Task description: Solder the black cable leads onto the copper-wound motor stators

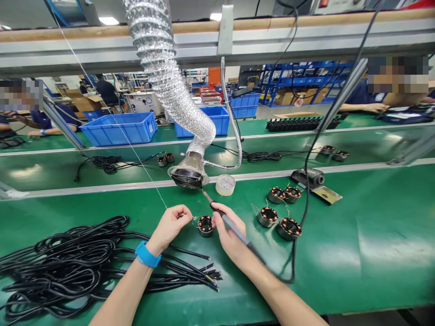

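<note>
My left hand (pixel 176 222), a blue band at its wrist, is closed in a pinch. A thin pale solder wire (pixel 136 156) runs down from above to it, and fine wire ends show at its fingertips. Just right of these, a small round motor stator (pixel 205 225) with copper windings rests on the green bench. My right hand (pixel 231 228) is wrapped round a soldering iron (pixel 234 228), whose tip points up and left toward the fume extractor hood. Its fingers are beside the stator's right edge; whether they touch it I cannot tell.
Black cables (pixel 68 262) lie coiled at left, stripped ends toward the middle. Several stators (pixel 288 228) sit at right near an iron stand (pixel 309 178). The extractor hood (pixel 188 174) hangs beside a round tub (pixel 225 184). The iron's black cord (pixel 307 181) crosses the right side.
</note>
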### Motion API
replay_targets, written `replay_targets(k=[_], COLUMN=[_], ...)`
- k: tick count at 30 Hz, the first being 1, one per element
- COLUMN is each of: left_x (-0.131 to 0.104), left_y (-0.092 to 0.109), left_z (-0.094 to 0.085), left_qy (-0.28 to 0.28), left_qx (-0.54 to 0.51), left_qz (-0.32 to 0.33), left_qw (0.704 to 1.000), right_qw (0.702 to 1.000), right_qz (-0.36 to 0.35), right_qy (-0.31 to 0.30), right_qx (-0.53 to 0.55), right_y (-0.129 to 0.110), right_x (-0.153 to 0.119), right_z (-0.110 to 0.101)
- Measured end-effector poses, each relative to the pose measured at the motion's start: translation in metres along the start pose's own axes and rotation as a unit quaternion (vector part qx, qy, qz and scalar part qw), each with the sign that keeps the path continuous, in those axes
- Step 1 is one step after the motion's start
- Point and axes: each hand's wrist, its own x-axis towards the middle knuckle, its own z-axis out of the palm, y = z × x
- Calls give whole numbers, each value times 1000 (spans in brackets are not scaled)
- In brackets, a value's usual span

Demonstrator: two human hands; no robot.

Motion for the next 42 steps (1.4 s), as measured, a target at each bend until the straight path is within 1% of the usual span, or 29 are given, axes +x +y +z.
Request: replay_targets(k=[2, 4, 10, 15, 23, 30, 37, 42], left_x=[1, 1, 3, 3, 2, 4, 3, 3], left_y=[-1, -2, -4, -4, -4, -7, -7, -6], left_z=[1, 1, 1, 1, 1, 1, 1, 1], left_qy=[6, 10, 21, 24, 19, 20, 21, 21], left_qx=[7, 9, 4, 1, -13, -3, -4, 0], left_qz=[3, 1, -3, -3, -2, 1, 2, -1], left_qw=[1000, 1000, 1000, 1000, 1000, 1000, 1000, 1000], right_qw=[999, 997, 999, 998, 996, 992, 990, 993], right_qz=[42, 55, 42, 47, 70, 81, 84, 78], right_qy=[19, 23, -4, -17, -11, -23, 5, 18], right_qx=[28, 40, 30, 28, 57, 89, 114, 88], right_y=[1, 2, 2, 0, 0, 1, -1, 0], right_x=[-2, -4, -5, -4, -4, -6, -6, -5], right_z=[-4, -5, -3, -1, -1, 1, 0, -1])
